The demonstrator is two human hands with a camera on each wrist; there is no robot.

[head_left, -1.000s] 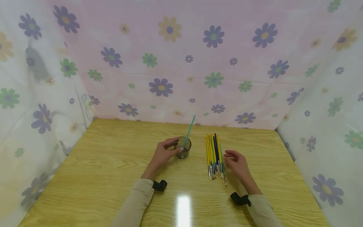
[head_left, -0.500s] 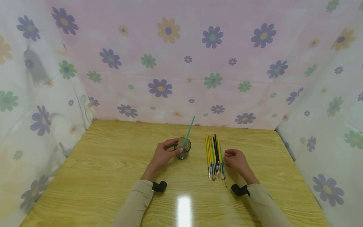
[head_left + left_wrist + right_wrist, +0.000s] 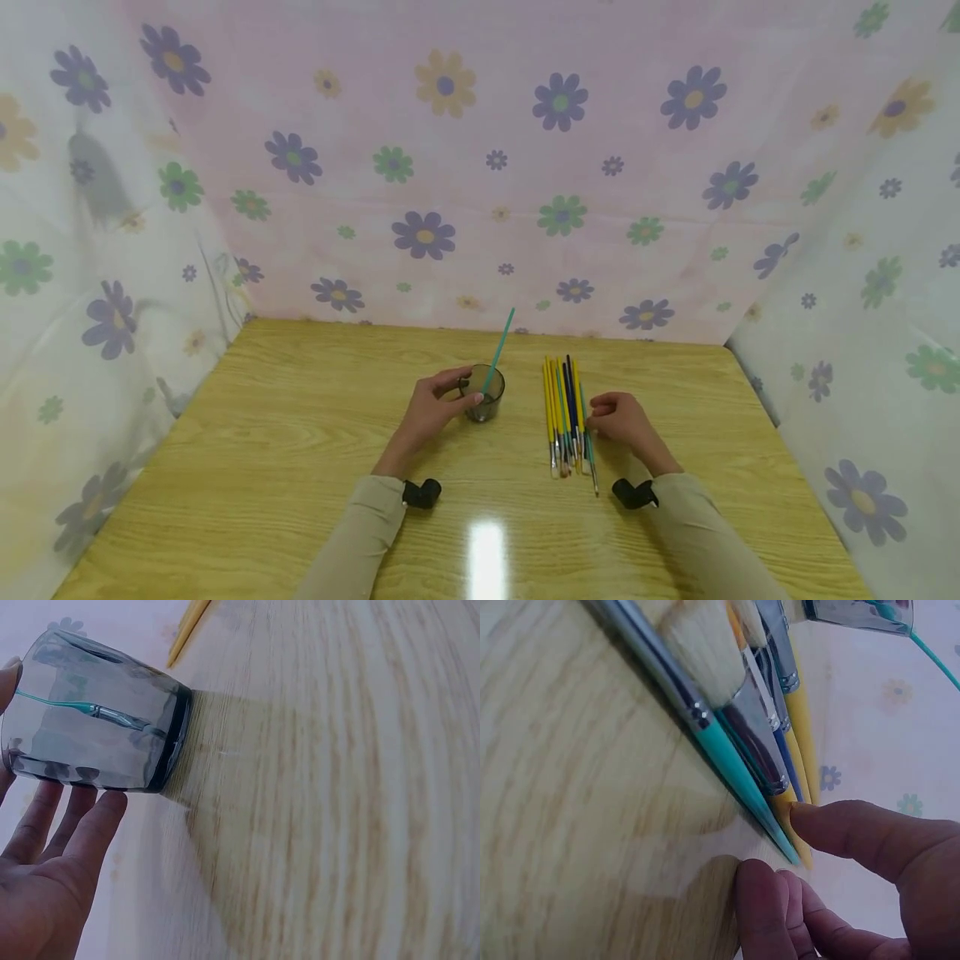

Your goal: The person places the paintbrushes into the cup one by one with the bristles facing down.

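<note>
In the head view my left hand grips a tinted glass that stands upright on the table. In the left wrist view its fingers lie along the side of the glass. A teal-handled paintbrush leans inside, bristles down. Right of the glass lies a row of paintbrushes with yellow, dark blue and teal handles. My right hand is at the row's right side. The right wrist view shows thumb and fingers apart, on either side of the outermost teal paintbrush; the thumb tip overlaps a yellow handle.
The wood-grain table ends at a flowered cloth behind it, and similar cloth hangs on both sides. A black wrist camera sits on the left wrist and another black camera on the right.
My right hand has moved slightly up and left, closer to the outermost teal paintbrush. The left hand, the glass and the row of paintbrushes stay in place.
</note>
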